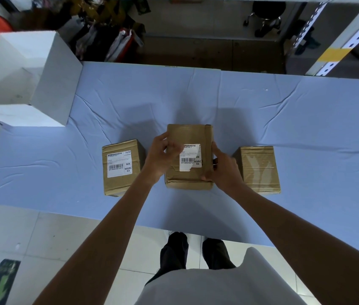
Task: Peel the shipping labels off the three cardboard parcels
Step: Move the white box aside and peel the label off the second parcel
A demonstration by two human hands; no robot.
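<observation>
From the head view, the middle parcel [188,137] lies on the blue cloth [284,119]. Its label [190,159] is stuck on the top face. The label looks like thin adhesive paper, likely to tear if yanked, so it is best taken at a freed corner or edge and drawn back low. The small parcel is probably light and could slide on the cloth, so it needs bracing. The left hand [160,155] has its fingers curled at the label's left edge and seems to pinch it. The right hand [222,170] clasps the parcel's right side. Just left of the middle parcel a second parcel [122,183] carries its own label [119,164]. The third parcel [259,170], just right, shows no label on top.
</observation>
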